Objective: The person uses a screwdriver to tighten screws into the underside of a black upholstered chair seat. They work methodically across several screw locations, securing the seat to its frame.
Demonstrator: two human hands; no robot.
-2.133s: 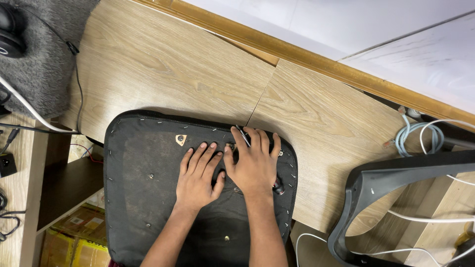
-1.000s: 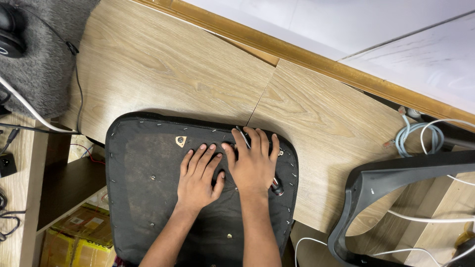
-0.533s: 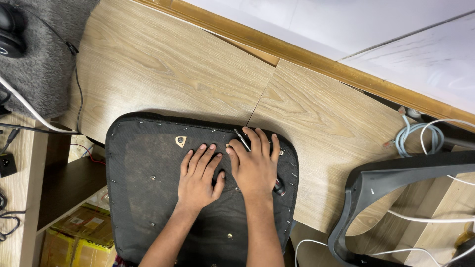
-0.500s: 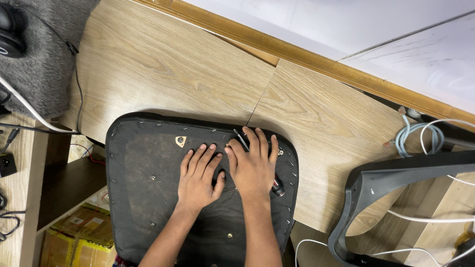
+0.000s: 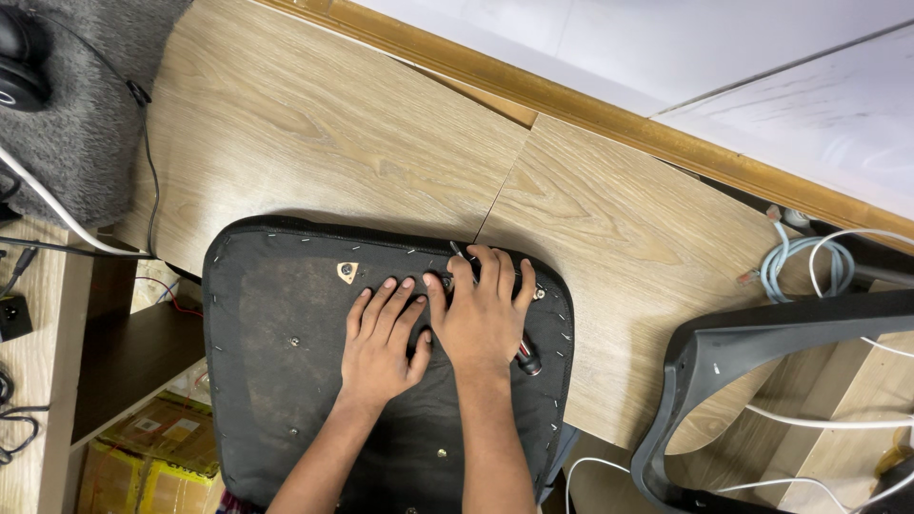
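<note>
A black upholstered chair seat (image 5: 286, 381) lies underside up on the wooden desk, with staples along its rim and several screw holes. My left hand (image 5: 381, 343) rests flat on it, fingers apart, holding nothing. My right hand (image 5: 484, 314) lies beside it, thumb touching the left hand. It covers a slim tool (image 5: 526, 360): a dark tip shows beyond the index finger and a red-and-black end sticks out under the heel of the hand. A small tan triangular plate (image 5: 347, 272) with a screw sits just left of my left fingertips.
The wooden desk top (image 5: 333, 143) stretches away behind the seat. A grey plastic chair back (image 5: 752, 371) stands at the right among white and blue cables (image 5: 809, 266). At far left are a grey furry mat (image 5: 76, 105) with headphones (image 5: 21, 57), plus a shelf with cardboard boxes.
My right hand has shifted slightly toward the seat's far edge and settled there, fingers spread. The left hand and the seat have barely moved.
</note>
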